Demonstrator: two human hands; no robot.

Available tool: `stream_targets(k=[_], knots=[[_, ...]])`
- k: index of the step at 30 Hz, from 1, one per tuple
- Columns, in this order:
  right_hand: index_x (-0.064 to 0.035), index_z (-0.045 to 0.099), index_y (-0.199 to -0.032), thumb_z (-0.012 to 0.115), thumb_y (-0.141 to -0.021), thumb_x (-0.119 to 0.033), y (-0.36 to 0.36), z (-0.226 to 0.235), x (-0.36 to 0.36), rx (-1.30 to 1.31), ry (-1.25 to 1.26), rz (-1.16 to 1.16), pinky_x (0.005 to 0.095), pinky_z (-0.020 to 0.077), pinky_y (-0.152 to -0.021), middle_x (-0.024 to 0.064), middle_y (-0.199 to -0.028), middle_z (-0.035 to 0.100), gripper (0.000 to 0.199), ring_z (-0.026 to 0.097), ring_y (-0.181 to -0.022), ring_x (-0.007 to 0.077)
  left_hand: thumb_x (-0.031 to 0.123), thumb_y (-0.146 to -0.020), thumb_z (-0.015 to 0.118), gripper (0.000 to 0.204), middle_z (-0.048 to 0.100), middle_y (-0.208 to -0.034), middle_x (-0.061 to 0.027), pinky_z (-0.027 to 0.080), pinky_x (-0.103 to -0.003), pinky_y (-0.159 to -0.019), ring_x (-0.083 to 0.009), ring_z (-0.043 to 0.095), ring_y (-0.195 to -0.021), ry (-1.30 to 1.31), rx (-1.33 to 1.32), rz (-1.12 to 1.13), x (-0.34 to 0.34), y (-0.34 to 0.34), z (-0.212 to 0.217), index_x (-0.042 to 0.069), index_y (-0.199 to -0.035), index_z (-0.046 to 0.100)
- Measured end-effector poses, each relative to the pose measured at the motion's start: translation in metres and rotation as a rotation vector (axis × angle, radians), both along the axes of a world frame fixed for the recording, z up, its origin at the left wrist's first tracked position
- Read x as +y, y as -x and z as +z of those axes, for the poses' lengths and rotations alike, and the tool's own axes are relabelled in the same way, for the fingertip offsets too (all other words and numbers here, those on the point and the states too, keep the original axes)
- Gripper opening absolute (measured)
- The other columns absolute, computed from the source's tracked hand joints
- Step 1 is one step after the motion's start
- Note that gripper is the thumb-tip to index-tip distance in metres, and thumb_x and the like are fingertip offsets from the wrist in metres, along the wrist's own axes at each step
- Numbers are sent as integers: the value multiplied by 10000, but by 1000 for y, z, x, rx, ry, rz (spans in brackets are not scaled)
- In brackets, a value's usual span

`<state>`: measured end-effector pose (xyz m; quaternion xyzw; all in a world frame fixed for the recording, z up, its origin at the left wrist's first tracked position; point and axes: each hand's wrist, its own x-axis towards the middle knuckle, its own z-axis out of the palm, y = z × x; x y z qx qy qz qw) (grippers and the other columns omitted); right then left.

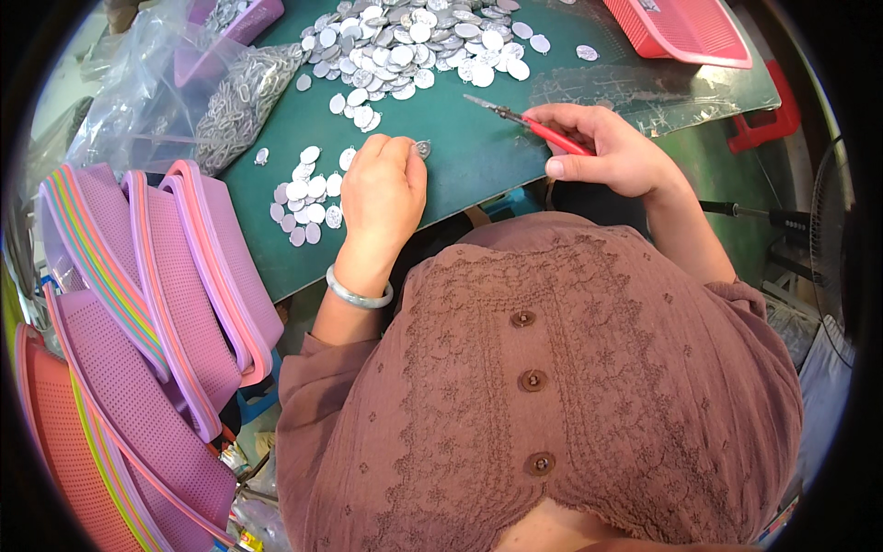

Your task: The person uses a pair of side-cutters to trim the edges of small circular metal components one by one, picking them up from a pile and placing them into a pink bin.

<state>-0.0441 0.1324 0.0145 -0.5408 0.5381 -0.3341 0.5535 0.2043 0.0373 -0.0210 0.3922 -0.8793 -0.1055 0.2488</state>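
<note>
My left hand [384, 189] rests on the green mat [460, 156], its fingertips pinching a small silver oval pendant [423, 148]. My right hand [612, 152] grips red-handled pliers [524, 120] whose thin metal tips point left and lie a little above and to the right of the pendant. A small heap of silver oval pendants [305, 198] lies just left of my left hand. A much larger pile of the same pendants [414, 46] spreads across the far side of the mat.
A clear plastic bag of metal rings [244, 97] lies at the far left. Stacked pink, purple and orange mesh baskets [156, 304] crowd the left side. A pink basket [681, 32] stands at the far right, with a fan [832, 248] near the right edge.
</note>
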Motion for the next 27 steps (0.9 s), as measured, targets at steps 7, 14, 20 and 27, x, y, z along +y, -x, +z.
stream_targets(k=[7,14,20,27], knots=[[21,505,-1188,690,-762,-273,-11,-4,-2,129,169,37,276,446,-757,93,-941,607,550,533,-826,136,111,-922,456,169,647,-830,-119,502,-252,-560,-167,618,-627,-1144,793,81,0,11,18,-8,-953,573],[8,525,-1173,682,-767,-300,-18,3,-5,155,165,60,265,434,-700,76,-862,602,532,516,-756,127,117,-893,539,139,643,-797,-95,493,-235,-566,-157,617,-638,-1327,992,24,3,16,30,13,-976,579],[3,528,-1174,673,-774,-306,-18,4,-3,77,131,26,257,431,-705,67,-863,598,526,511,-765,118,118,-850,622,135,632,-742,-52,461,-212,-535,-121,594,-604,-1271,1005,35,4,18,29,30,-949,598],[2,536,-1155,670,-779,-296,-19,9,-3,39,104,49,247,413,-669,46,-825,583,498,482,-729,100,112,-849,620,160,623,-730,-46,455,-209,-537,-113,581,-588,-1260,983,55,7,22,36,16,-976,602]])
